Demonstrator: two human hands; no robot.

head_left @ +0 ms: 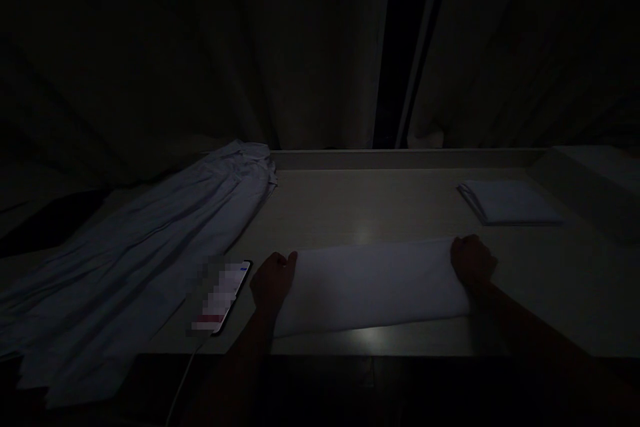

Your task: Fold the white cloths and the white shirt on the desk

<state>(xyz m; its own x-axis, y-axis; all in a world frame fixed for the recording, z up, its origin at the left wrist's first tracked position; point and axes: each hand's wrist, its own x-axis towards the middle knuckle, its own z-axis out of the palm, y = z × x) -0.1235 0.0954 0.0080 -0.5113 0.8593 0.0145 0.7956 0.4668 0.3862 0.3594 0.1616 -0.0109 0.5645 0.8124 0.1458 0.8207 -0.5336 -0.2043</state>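
A white cloth [375, 287], folded into a long flat strip, lies near the front edge of the table. At its left end is my left hand [273, 278], closed, with the fingers curled and the thumb at the cloth's upper corner. My right hand [471, 259] is closed at the opposite end, gripping the cloth's upper right corner. Between the hands the strip looks flat and fairly smooth. Dim light hides the fingertips of both hands in part.
A large crumpled white cloth [200, 213] spreads over the table's left side and hangs over the front edge. A lit phone [225, 297] with a cable lies beside my left hand. A folded cloth [513, 202] rests at the back right. Dark curtains [310, 47] hang behind the table [320, 193].
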